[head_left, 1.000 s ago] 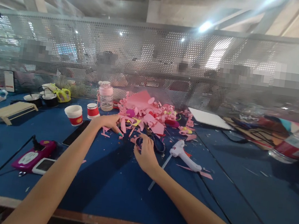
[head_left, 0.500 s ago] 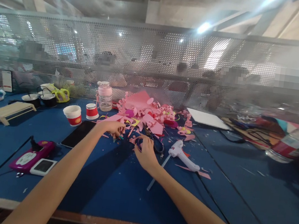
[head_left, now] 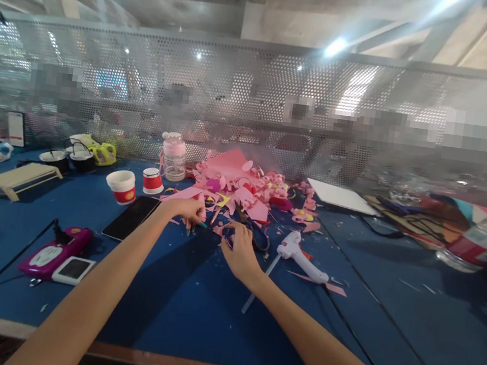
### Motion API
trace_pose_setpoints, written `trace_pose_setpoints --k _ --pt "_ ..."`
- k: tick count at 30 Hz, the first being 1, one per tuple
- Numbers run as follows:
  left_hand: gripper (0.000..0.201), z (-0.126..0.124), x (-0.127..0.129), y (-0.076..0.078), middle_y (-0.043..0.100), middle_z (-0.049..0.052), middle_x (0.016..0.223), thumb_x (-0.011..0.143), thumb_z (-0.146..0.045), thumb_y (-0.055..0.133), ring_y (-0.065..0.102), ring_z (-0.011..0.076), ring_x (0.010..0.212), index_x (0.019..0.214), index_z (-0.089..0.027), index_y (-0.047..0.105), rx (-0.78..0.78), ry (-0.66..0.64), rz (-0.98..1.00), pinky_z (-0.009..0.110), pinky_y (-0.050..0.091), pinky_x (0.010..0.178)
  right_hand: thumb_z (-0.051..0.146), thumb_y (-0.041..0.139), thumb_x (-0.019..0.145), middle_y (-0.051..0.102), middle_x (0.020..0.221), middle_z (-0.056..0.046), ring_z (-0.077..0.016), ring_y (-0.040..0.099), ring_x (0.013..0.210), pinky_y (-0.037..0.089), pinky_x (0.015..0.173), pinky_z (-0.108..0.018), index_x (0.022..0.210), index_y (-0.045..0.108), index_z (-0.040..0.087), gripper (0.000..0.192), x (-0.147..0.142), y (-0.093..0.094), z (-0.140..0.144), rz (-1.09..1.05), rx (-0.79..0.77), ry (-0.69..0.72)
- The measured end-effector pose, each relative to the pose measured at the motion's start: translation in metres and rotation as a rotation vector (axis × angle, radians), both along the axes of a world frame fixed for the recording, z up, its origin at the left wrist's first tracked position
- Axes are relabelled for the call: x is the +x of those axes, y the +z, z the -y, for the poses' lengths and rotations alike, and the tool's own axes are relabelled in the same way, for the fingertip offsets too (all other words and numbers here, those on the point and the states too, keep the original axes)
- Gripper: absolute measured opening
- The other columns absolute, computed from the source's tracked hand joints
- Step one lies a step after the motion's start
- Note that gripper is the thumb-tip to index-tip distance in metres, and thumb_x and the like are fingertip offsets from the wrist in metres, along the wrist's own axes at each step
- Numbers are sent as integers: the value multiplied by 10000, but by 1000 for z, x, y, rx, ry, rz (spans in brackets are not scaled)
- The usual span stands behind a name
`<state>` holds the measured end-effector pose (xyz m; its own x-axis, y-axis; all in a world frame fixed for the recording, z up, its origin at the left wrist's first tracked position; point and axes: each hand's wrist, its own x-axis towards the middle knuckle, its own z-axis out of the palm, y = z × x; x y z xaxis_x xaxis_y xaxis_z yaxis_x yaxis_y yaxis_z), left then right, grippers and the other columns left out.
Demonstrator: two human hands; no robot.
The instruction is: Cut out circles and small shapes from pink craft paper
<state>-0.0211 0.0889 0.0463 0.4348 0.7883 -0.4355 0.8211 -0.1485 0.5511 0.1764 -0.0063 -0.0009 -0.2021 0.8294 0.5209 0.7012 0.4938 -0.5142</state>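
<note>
Pointing toward eleven o'clock, dark metal scissors (head_left: 251,222), loops blue-black, at right hand (head_left: 239,249) on blue worktop (head_left: 189,319); grip unclear. At nine o'clock, left hand (head_left: 189,210): fingers curled, hold unclear. Twelve o'clock: curly pink paper-like scraps (head_left: 244,196).

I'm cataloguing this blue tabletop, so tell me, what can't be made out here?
In the head view:
Whether the bare left hand holds anything: its curled fingers hide that.
Whether the bare right hand grips the dark-handled scissors: the hand covers one handle.
What lies inside the heap of pink paper scraps: upper pieces cover it.
The rest of the clear, red-labelled plastic bottle: cut off by the right edge, lettering blurred.
</note>
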Motion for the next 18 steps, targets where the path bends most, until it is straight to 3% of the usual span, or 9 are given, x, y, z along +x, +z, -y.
trace_pose_setpoints --k 4,10,13,18 --pt "262 5 6 3 588 36 501 673 -403 568 553 164 410 643 -147 518 69 36 -71 260 422 491 144 464 725 523 1043 -149 -271 448 1043 362 890 -455 932 478 145 208 0 -1 -1 -2 14 -12" --pt "199 12 20 -3 478 -36 368 635 -341 611 436 109 315 600 -160 535 169 22 -74 230 363 473 121 447 737 538 1031 -129 -262 450 1065 348 893 -460 893 493 169 170 0 -1 -2 5 38 23" --pt "147 14 19 2 518 -43 416 646 -294 604 484 110 350 648 -166 532 136 -12 -20 212 370 476 108 448 730 549 1008 -127 -258 447 1073 338 903 -453 872 490 166 159 0 -1 -2 8 41 30" --pt "123 12 7 23 624 -6 670 673 -222 576 606 136 551 776 -177 526 159 -56 163 220 425 560 110 454 723 539 1017 -124 -255 453 1054 354 884 -442 860 482 176 155 -1 -3 -1 -6 48 32"
